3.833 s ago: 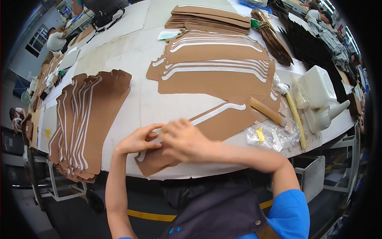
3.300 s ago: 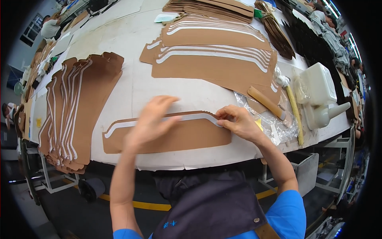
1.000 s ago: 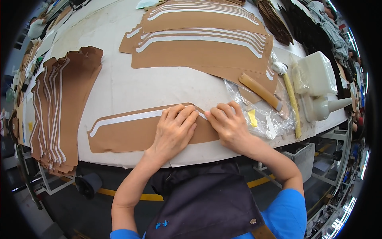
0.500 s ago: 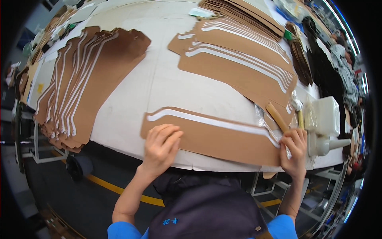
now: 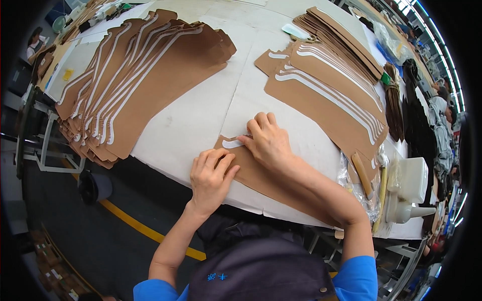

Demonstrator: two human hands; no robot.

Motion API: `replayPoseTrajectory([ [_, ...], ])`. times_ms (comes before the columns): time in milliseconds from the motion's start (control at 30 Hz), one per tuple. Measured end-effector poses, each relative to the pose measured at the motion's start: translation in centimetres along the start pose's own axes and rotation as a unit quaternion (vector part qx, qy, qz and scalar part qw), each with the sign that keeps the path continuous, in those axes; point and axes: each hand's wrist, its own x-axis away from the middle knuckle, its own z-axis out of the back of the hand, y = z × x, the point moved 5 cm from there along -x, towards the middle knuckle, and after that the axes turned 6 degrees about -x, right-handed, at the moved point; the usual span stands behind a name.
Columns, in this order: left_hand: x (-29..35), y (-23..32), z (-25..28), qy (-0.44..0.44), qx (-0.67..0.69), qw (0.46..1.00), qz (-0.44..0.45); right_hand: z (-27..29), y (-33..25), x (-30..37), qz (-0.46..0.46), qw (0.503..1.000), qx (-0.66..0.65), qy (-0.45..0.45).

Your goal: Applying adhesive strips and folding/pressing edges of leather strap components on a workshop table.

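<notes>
A long brown cut panel (image 5: 266, 183) with a white strip (image 5: 232, 144) along its far edge lies at the table's front edge, partly hidden under my right forearm. My left hand (image 5: 213, 175) is at the panel's left end, its fingers curled toward the thumb; whatever they pinch is hidden. Reaching across, my right hand (image 5: 268, 143) has its fingers bent and its thumb on the strip near the left end. To the left lies a fanned pile of similar brown panels (image 5: 165, 85) with white strips. More overlapping strip-edged panels (image 5: 321, 103) lie at the far right.
Stacked brown pieces (image 5: 341, 45) lie at the back right. A white bottle (image 5: 412, 180), a wooden stick (image 5: 361, 173) and clear plastic (image 5: 345, 173) are on the table's right side. A dark bin (image 5: 95, 186) is on the floor left. Dark bundles (image 5: 394, 105) lie along the right.
My right hand has moved from the panel's right end across to its left end. My left hand stays by the left end. The view has shifted, showing the piles farther right.
</notes>
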Motion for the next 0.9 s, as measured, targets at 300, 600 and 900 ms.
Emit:
replayPoseTrajectory([
  [300,0.6,-0.4,0.0,0.011,-0.02,1.0,-0.002,-0.6,0.3,-0.8,-0.025,0.977,-0.194,-0.088],
  [600,0.7,-0.7,0.0,-0.021,-0.067,0.997,-0.024,-1.9,0.3,-1.5,0.002,0.967,-0.231,-0.104],
  [900,0.1,-1.1,0.1,-0.042,-0.078,0.995,-0.044,-1.2,0.9,-0.9,0.088,0.965,-0.228,-0.097],
])
